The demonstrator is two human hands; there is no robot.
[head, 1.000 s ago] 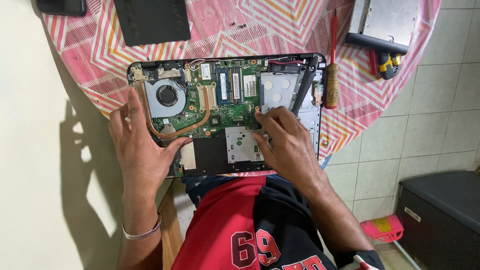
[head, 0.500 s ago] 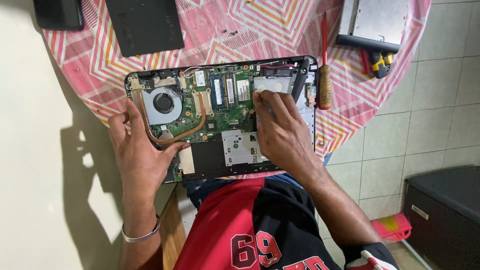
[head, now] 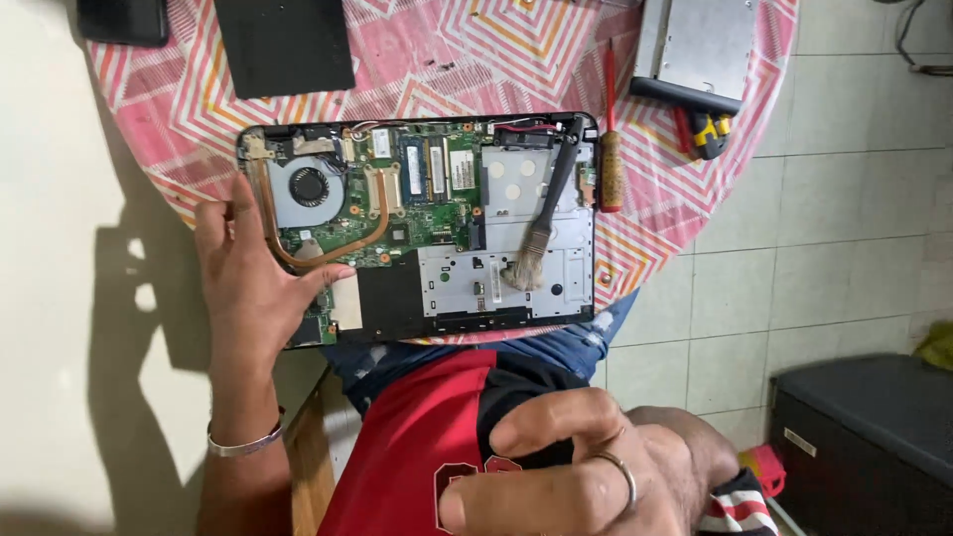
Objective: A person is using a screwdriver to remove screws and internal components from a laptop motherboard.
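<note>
- A round counter (head: 476, 50) with a pink zigzag cloth stood over a tiled floor.
- The opened laptop (head: 417, 228) lay mid-frame, long axis left to right.
- The left hand (head: 253, 288), fingers spread flat, pressed its left edge.
- The right hand (head: 576, 476), fingers loosely curled and empty, hung at the lower frame, well apart from the brush (head: 541, 223) lying above it.

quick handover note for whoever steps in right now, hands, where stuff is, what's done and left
Left hand lies flat on the opened laptop, at its left edge beside the fan.
Right hand is off the table, near the lap, holding nothing.
Brush lies inside the laptop's right half; screwdriver rests just right of it.
Done: bottom cover off, board exposed.
Left: cannot tell; nothing in hand.
</note>
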